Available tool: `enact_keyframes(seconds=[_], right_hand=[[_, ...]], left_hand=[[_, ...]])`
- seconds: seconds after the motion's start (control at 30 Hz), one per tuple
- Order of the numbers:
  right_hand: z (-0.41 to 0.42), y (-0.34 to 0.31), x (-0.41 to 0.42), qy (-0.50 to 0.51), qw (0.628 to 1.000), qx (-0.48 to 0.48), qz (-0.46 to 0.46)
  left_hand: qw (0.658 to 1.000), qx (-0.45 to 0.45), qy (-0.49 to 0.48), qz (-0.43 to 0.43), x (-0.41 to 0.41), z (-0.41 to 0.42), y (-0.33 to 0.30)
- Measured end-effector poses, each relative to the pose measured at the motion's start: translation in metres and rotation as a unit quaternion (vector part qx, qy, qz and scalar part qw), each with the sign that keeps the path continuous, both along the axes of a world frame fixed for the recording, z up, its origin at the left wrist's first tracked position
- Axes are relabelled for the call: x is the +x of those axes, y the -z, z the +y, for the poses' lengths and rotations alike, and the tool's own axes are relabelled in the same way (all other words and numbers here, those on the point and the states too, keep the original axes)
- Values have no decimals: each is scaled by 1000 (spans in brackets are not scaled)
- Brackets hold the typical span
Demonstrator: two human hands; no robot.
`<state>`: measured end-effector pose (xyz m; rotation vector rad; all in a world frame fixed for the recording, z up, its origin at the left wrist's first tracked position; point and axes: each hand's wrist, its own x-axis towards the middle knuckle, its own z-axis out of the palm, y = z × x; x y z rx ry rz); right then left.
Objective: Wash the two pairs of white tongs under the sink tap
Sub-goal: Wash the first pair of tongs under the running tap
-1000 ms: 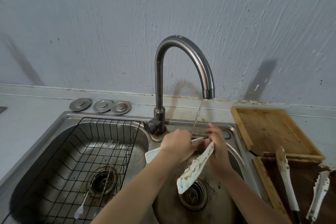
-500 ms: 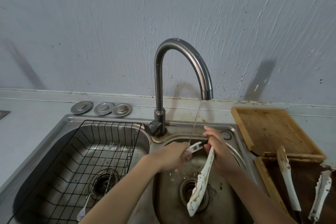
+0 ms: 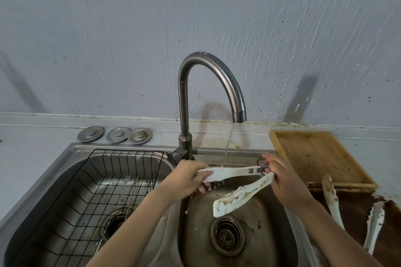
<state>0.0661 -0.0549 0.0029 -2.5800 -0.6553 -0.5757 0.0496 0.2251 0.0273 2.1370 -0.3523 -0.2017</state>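
A pair of soiled white tongs [image 3: 236, 174] is spread wide over the right sink basin [image 3: 269, 236]. My left hand [image 3: 186, 180] grips the tip of the upper arm, which lies level under the thin stream of water from the curved steel tap [image 3: 217, 71]. My right hand [image 3: 284, 180] holds the hinge end. The lower arm [image 3: 238, 198] slants down toward the drain, smeared with brown residue. A second pair of white tongs [image 3: 332, 199], also dirty, lies on the dark board at the right.
A black wire rack [image 3: 91, 197] sits in the left basin with forks in it. Three metal sink plugs [image 3: 117, 134] lie on the counter behind. A wooden tray [image 3: 314, 154] rests right of the sink, above a dark wet board [image 3: 355, 219].
The tongs were turned from hanging almost straight down to lying across the basin, spread open. My left hand shifted to the upper arm's tip; the water now lands on that arm.
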Motion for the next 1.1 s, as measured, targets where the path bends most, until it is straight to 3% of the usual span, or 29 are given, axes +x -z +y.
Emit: enact_keyframes(seconds=[0.13, 0.3, 0.37, 0.5, 0.67, 0.77, 0.9, 1.0, 1.1], right_hand=[[2, -8, -15, -30, 998, -56, -18], [-1, -17, -33, -100, 967, -223, -73], [1, -15, -39, -127, 950, -257, -124], [-6, -7, -46, -156, 938, -229, -207], [-21, -13, -53, -191, 934, -251, -169], [-32, -18, -58, -181, 939, -258, -137], [-50, -11, -60, -127, 946, -283, -99], [-68, -2, -60, -72, 966, -241, -61], [-78, 9, -63, 10, 1000, -28, -2]], left_hand=[[984, -81, -142, -65, 0, -4, -4], [969, -148, -180, -81, 2, -7, -16], [971, -125, -177, -100, 3, -13, -18], [977, -96, -158, -110, 6, -19, -17], [987, 51, -76, -128, 5, -10, -10], [990, 43, -44, -128, 2, -4, -7], [981, 31, -145, -126, 5, 0, 3], [982, 91, -150, -64, 7, 2, 19], [987, 114, -111, -22, 5, -4, 34]])
